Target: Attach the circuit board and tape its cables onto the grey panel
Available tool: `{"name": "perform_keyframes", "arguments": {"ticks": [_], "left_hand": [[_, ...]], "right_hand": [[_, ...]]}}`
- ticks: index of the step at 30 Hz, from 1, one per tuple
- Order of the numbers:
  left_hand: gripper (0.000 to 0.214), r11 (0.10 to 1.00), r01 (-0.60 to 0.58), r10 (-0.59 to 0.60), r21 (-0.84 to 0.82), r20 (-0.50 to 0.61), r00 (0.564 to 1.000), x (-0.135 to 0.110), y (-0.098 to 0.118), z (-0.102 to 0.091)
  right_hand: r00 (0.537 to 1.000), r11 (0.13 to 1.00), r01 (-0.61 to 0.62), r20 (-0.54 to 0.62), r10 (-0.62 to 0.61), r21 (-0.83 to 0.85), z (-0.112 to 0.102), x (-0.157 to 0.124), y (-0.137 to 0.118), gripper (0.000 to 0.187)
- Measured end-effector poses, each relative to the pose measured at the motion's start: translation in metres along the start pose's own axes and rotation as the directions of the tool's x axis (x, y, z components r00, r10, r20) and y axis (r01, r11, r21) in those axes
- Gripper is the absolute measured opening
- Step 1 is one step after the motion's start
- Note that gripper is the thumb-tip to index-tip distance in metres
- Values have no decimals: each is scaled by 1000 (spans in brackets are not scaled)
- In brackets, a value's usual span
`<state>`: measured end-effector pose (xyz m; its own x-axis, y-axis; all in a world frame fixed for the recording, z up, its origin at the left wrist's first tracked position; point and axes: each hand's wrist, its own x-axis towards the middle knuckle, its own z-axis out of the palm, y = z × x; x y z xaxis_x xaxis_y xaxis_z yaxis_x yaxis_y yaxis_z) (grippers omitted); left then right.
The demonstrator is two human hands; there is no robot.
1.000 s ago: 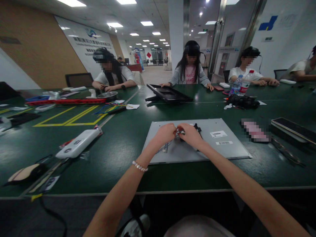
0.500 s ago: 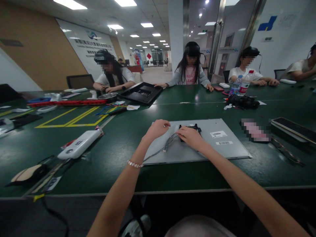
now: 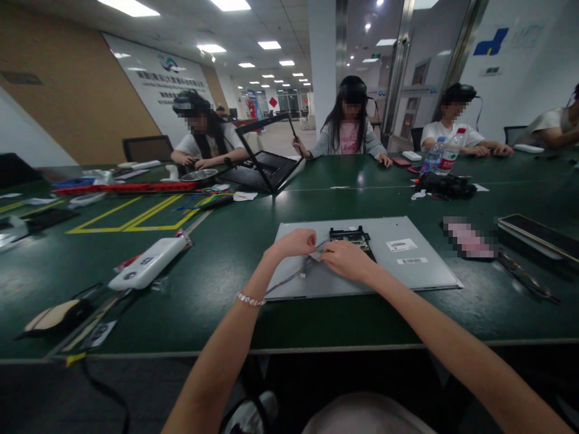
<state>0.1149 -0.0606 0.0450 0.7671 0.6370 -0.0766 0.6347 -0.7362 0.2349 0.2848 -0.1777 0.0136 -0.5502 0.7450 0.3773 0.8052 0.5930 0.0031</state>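
Note:
A flat silver display panel [image 3: 429, 274] lies on the green table in front of me. On it sits a black bracket [image 3: 348, 231] with a circuit board, partly covered by my right hand [image 3: 347, 260]. That hand is closed, its fingertips pinching a small whitish strip [image 3: 315, 256], perhaps tape, at the grey cable bundle [image 3: 289, 277]. My left hand [image 3: 295, 242] is just to the left, over the panel, with curled fingers closed close to the cable; what they hold, if anything, is hidden. The cable runs down to the panel's left front edge.
A white power bank [image 3: 147, 265] and a computer mouse [image 3: 56, 316] lie to the left. At the right are a pink phone [image 3: 468, 238] and a dark slab-shaped device [image 3: 538, 238]. Across the table, a person [image 3: 353, 129] lifts a black frame [image 3: 260, 158]; bottles [image 3: 447, 157] stand nearby.
Both my hands have moved slightly down toward me, the right one also left, uncovering more of the bracket. The person opposite has raised the black frame off the piece under it.

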Motion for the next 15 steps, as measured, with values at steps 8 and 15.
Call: {"name": "perform_keyframes", "arguments": {"ticks": [8,15], "left_hand": [[28,998,47,-52,49,110,993,-2,8,2],[28,998,49,-52,32,94,994,-2,5,0]], "right_hand": [[997,996,76,-19,-75,56,3,0,-1,21],[998,998,70,2,-70,-3,5,2,-3,20]]}}
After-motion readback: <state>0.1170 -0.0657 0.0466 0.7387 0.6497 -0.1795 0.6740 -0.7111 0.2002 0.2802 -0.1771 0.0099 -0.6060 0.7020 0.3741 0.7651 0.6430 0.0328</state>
